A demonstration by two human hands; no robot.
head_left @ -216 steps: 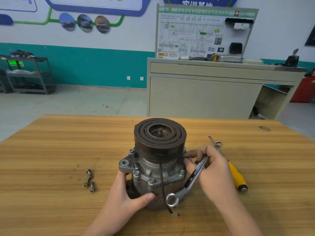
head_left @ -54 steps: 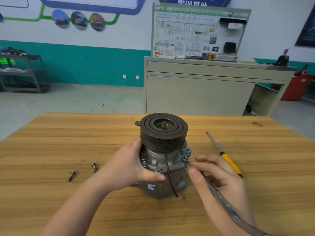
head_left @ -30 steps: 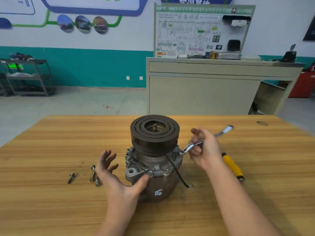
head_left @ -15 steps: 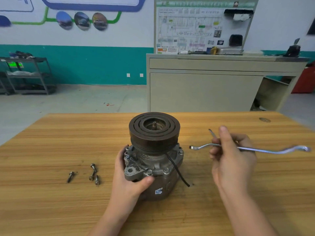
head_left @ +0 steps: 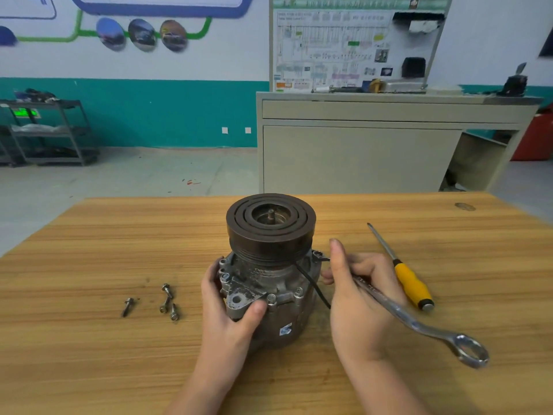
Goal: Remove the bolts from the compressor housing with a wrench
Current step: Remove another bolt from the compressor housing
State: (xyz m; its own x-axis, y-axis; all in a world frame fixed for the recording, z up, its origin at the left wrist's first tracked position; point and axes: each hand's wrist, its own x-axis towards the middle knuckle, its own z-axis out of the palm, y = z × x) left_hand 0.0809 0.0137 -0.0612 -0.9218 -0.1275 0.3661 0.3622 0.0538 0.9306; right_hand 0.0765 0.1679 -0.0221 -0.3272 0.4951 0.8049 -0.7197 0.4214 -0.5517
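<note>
The grey compressor housing stands upright on the wooden table, its dark pulley on top. My left hand grips the housing's left side, thumb on the mounting ear. My right hand holds a silver ring wrench; its far end sits at a bolt on the housing's right flange. More bolts remain in the front flange. Several removed bolts lie on the table to the left.
A yellow-handled screwdriver lies on the table right of my right hand. A black wire hangs down the housing's front. Beyond the table stand a beige cabinet and a metal shelf cart.
My right hand has swung the wrench from level in the air back down to the housing's right flange. The free ring end now points toward me. My left hand keeps its grip.
</note>
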